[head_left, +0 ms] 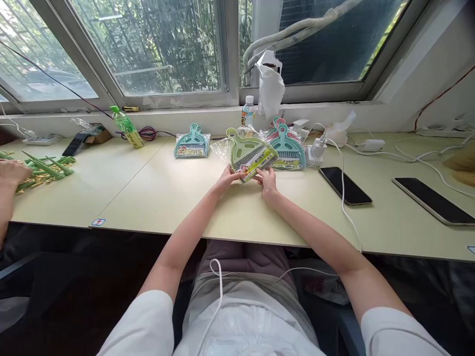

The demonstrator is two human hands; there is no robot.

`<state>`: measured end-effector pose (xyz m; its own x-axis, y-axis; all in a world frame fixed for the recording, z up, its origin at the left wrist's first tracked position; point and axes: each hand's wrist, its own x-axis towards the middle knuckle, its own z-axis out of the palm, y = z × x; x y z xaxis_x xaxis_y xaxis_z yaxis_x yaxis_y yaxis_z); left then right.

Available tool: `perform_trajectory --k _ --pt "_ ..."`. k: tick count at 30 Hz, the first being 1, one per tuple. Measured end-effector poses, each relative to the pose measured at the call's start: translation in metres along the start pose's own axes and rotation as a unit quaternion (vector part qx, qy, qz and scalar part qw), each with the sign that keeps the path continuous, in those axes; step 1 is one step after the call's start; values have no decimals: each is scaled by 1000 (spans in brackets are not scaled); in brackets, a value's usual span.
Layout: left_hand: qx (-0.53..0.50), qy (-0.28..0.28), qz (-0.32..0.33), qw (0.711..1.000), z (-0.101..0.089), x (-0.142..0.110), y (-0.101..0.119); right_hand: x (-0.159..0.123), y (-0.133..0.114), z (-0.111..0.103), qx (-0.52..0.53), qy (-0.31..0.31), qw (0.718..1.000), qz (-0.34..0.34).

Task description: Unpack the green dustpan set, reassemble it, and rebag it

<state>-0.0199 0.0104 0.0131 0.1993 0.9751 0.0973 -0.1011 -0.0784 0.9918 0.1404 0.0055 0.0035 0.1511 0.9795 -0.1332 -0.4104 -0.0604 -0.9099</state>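
Observation:
Both my hands grip a small green dustpan-and-brush set (248, 148), tilted above the table, with a yellow-green printed label and a clear plastic wrapper trailing off its left side. My left hand (227, 180) is closed on the lower left corner, and my right hand (268, 181) pinches the lower right edge. Just behind it, a blue-green dustpan set (287, 146) overlaps a mostly hidden pink one (276, 123). Farther left, another blue-green dustpan set (192, 143) lies in its wrapper.
A water bottle (248, 111) and a green drink bottle (126, 127) stand near the window. To the right lie a black phone (345, 186), a larger dark device (436, 200) and a white cable (343, 183). At far left, another person's hand (13, 172) touches green stalks (48, 169).

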Motion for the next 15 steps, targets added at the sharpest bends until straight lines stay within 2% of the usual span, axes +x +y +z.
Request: perform_trajectory --k 4,8,15 --pt "19 16 -13 1000 -1 -1 1 1 -4 -1 -23 -3 999 22" --pt "35 16 -11 999 -2 0 0 12 -8 -7 -45 51 998 6" --pt "50 -6 -12 999 -5 2 -5 34 -7 -21 -43 86 995 8"
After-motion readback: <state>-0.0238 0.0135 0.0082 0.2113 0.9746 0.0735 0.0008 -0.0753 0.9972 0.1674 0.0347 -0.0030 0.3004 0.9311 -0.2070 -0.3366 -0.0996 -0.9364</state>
